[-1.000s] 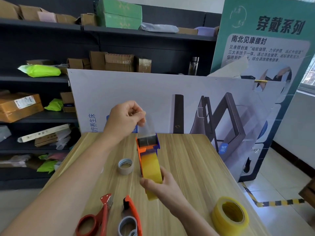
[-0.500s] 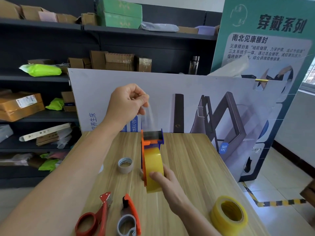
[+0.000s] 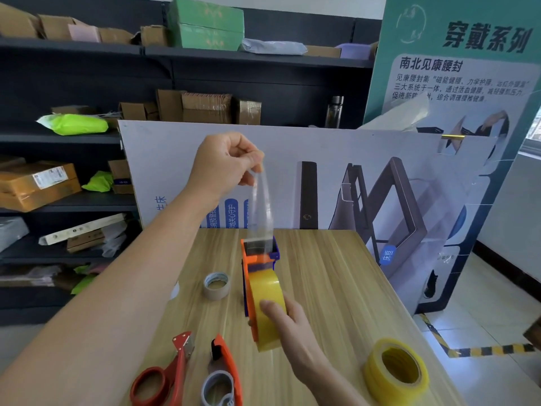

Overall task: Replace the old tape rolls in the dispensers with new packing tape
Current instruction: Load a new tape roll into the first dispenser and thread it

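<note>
An orange and blue tape dispenser (image 3: 257,259) stands on the wooden table (image 3: 328,282) with a yellow tape roll (image 3: 265,291) mounted in it. My right hand (image 3: 287,323) holds the roll and dispenser from behind, fingers wrapped on the roll. My left hand (image 3: 225,165) is raised above the dispenser and pinches the free end of a clear tape strip (image 3: 260,212), which runs down through the dispenser's front. A second yellow roll (image 3: 395,369) lies flat at the near right. A nearly spent roll core (image 3: 216,285) lies left of the dispenser.
Red-handled scissors (image 3: 164,376) and a second orange dispenser with a grey core (image 3: 222,379) lie at the near edge. A white printed board (image 3: 366,183) stands behind the table, dark shelves (image 3: 73,136) with boxes to the left, a teal banner (image 3: 468,68) at the right.
My left hand has risen, drawing the clear tape strip longer out of the dispenser. The dispenser has moved a little further from me and my right hand now sits lower on the roll.
</note>
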